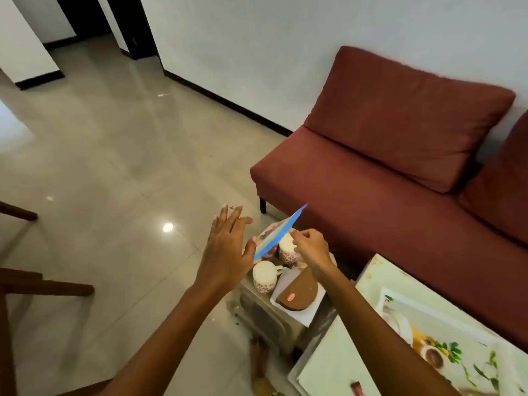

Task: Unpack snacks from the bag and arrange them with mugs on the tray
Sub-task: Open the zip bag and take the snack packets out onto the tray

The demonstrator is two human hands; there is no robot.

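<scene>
A blue snack packet [281, 232] tilts in the air above a small side stand. My right hand [310, 248] pinches its right edge. My left hand [228, 247] is spread flat, fingers apart, its thumb side touching the packet's lower left edge. Under the packet stand two white mugs with red flower print, one in front [264, 277] and one behind [286, 248]. A brown snack pack [298, 292] lies on a white sheet beside the mugs. The patterned tray [445, 338] lies at the lower right. I see no bag that I can identify.
A dark red sofa [385, 172] runs along the wall to the right. The small stand [271, 318] sits between sofa and glossy tiled floor [114, 167]. Wooden chair parts [43, 287] stick in from the left. A small red sachet [358, 388] lies near the bottom edge.
</scene>
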